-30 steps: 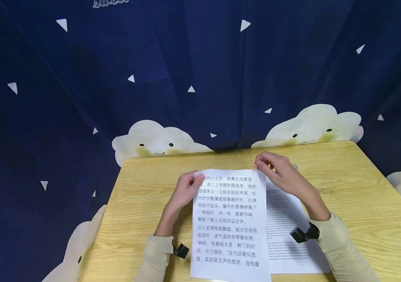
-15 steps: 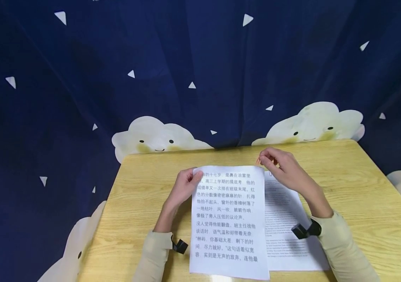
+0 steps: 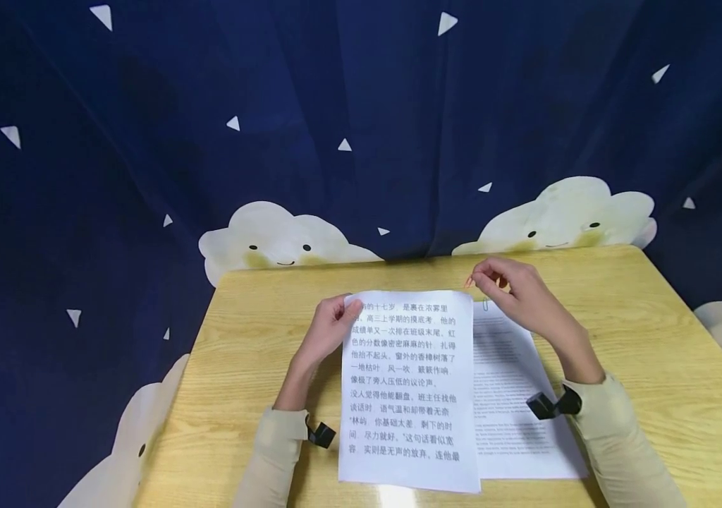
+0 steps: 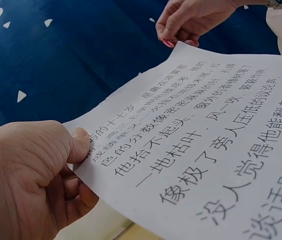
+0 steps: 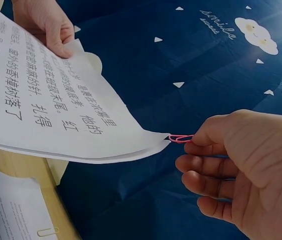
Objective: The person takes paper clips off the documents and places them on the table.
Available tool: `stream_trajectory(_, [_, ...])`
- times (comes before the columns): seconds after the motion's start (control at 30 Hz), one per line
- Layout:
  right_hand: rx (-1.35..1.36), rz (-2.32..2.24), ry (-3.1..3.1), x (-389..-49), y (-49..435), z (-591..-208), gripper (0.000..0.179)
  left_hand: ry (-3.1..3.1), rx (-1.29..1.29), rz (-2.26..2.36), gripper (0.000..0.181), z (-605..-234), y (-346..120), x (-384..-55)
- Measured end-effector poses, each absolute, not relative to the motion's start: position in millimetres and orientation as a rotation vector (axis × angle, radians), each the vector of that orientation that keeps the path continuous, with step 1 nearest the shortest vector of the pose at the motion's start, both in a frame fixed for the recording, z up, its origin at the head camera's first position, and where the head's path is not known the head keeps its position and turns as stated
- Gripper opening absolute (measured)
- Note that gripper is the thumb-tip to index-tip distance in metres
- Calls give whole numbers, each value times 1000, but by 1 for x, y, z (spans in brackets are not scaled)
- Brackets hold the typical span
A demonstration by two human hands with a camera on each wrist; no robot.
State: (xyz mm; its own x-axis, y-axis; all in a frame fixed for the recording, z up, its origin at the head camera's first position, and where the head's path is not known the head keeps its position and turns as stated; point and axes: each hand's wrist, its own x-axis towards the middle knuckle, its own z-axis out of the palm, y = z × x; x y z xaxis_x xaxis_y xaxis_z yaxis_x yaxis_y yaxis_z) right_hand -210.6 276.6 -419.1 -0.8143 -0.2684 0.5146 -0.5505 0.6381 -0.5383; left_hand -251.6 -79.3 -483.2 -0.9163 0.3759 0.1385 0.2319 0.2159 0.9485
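Note:
My left hand (image 3: 329,328) grips the top left corner of a few white printed sheets (image 3: 408,395), thumb on top and fingers beneath. They are held up over the table, and their large Chinese print faces me. At the top right corner, my right hand (image 3: 519,293) pinches a pink paper clip (image 5: 180,138) between thumb and index finger. The clip's free end is right at the tip of that corner in the right wrist view. Two sheet edges show there, slightly parted. The other right fingers are loosely curled.
Partly under the held sheets, another printed page (image 3: 513,395) with small text lies on the wooden table (image 3: 640,339). A greenish paper clip (image 3: 485,305) sits at its top edge. A dark blue curtain (image 3: 310,92) hangs behind the table.
My right hand has moved slightly up and right with the pink clip, uncovering the greenish clip. A small clip seen on the table beside that hand earlier is now out of sight. My left hand keeps its grip.

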Motion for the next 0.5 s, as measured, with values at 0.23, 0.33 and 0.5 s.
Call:
stream_trajectory(0.23, [631,1005,-2490,-210,281,-418,12,2363,592,1786,28,-481,-79,-251])
stream_trajectory(0.33, [623,1010,-2499,-211,282,-418,12,2356,591,1792,28,-480,-78,-251])
stream_trajectory(0.5, [626,1002,-2501,-210,283,-417,12,2355,579,1800,28,-481,-79,-251])
